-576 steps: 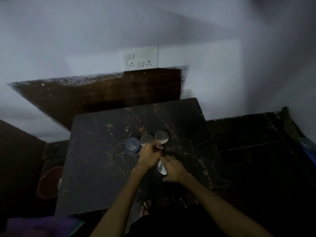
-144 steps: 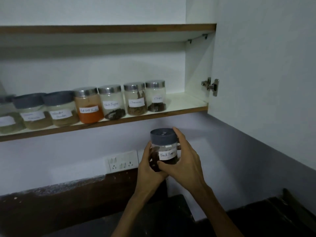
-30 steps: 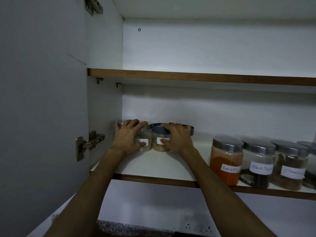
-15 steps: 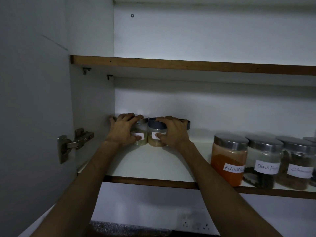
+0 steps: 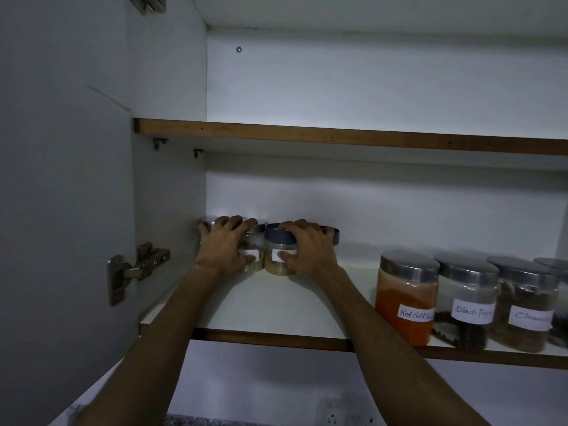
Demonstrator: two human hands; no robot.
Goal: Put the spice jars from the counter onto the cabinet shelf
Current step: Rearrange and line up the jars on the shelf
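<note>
Both my hands reach to the back left corner of the white cabinet shelf (image 5: 276, 305). My left hand (image 5: 226, 249) wraps round a steel-lidded jar (image 5: 255, 256) with a white label, thumb on the label. My right hand (image 5: 307, 250) grips a grey-lidded jar (image 5: 276, 253) of pale yellow powder, thumb pressed on its label. The two jars stand upright, touching side by side. Another lid edge (image 5: 333, 235) shows behind my right hand.
A row of steel-lidded labelled jars stands at the shelf's front right: red chilli powder (image 5: 405, 299), black pepper (image 5: 465, 302), cinnamon (image 5: 525, 305). The open cabinet door (image 5: 61, 210) with its hinge (image 5: 135, 269) is on the left. An upper shelf (image 5: 338, 136) runs overhead.
My hands stay on the same two jars at the back left of the shelf; only the view has shifted slightly.
</note>
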